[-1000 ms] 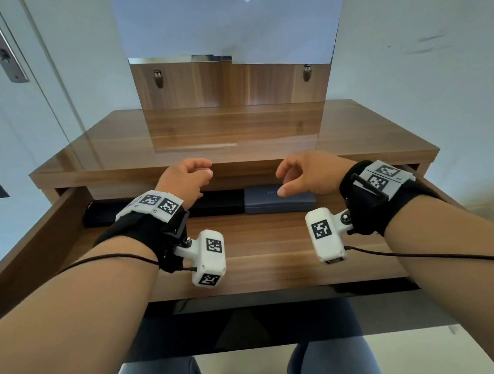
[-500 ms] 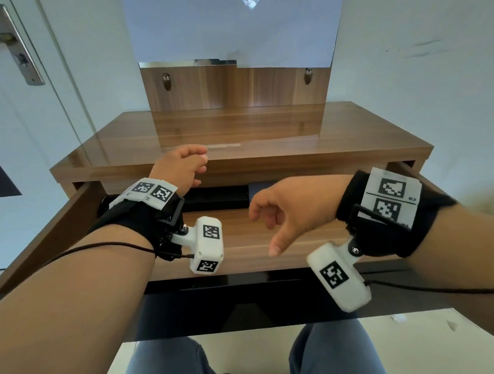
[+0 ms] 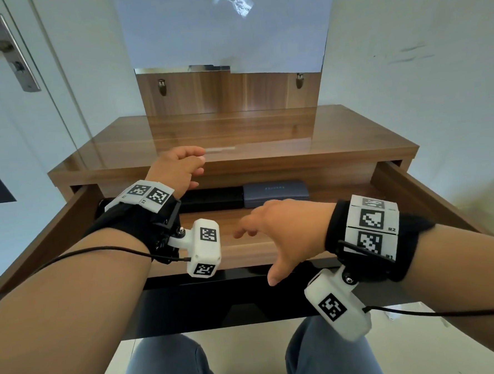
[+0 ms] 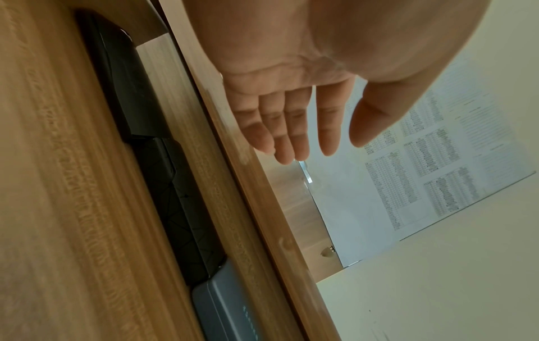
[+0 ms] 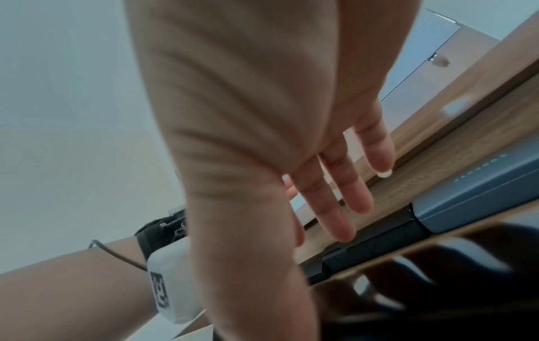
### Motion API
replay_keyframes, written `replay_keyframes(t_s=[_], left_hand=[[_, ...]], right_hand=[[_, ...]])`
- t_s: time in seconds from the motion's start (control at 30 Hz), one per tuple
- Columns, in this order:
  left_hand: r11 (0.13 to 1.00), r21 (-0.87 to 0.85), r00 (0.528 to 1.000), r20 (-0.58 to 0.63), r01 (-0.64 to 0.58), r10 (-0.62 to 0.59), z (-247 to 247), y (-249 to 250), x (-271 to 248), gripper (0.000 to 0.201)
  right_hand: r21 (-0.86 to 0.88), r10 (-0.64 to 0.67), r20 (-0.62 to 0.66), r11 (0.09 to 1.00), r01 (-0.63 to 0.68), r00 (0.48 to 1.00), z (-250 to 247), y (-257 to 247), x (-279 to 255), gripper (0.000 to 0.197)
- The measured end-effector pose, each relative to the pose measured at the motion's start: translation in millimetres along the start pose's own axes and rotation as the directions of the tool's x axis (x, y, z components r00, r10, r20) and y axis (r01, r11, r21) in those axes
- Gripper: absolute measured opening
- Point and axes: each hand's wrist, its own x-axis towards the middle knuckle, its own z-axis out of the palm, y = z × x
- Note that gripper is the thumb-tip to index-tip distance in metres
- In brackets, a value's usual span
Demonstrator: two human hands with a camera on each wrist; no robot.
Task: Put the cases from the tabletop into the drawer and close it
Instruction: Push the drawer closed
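Observation:
The wooden drawer [image 3: 414, 197] stands pulled out under the tabletop [image 3: 353, 140]. Along its back lie a blue-grey case [image 3: 275, 191] and a black case [image 3: 212, 200]; my left wrist hides most of another black case farther left. The left wrist view shows two black cases [image 4: 125, 87] [image 4: 186, 214] and the blue-grey case [image 4: 227, 306] in a row. My left hand [image 3: 195, 164] hovers above the drawer's back, fingers relaxed, holding nothing. Over the drawer's front edge my right hand [image 3: 258, 252] is also empty, with fingers loose and thumb pointing down.
A mirror board [image 3: 228, 92] covered with paper stands at the back of the tabletop. A white door with a metal handle [image 3: 9, 54] is at the left, a wall at the right. My knees [image 3: 170, 365] are under the drawer front.
My right hand has drawn back from the blue-grey case to the drawer's front edge and dropped lower. My left hand has stayed near the drawer's back.

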Motion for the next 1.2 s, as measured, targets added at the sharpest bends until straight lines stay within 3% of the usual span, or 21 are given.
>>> replay_keyframes(t_s=[0.23,0.43,0.7,1.0,1.2], left_hand=[[1.000,-0.001,1.000,0.003,-0.010,0.010,-0.1,0.9,-3.2,0.020],[1.000,0.004,1.000,0.013,0.001,-0.001,-4.2,1.7,-3.8,0.021],[0.998,0.033,0.999,0.012,0.044,-0.044,-7.7,0.1,-1.1,0.017],[0.993,0.087,0.994,0.066,0.077,-0.083,-4.1,-15.5,7.0,0.018],[0.988,0.101,0.990,0.077,0.113,-0.121,-5.5,-24.3,17.1,0.020]], right_hand=[[-0.060,0.015,-0.125,0.998,-0.022,0.992,2.3,8.1,5.0,0.079],[-0.050,0.132,-0.237,0.988,-0.148,0.962,3.9,26.8,20.3,0.079],[-0.023,0.280,-0.445,0.946,-0.324,0.850,-2.4,52.6,57.3,0.083],[0.097,0.444,-0.465,0.885,-0.455,0.766,-5.5,80.3,102.9,0.070],[0.060,0.411,-0.565,0.886,-0.461,0.716,1.1,94.0,111.7,0.054]])
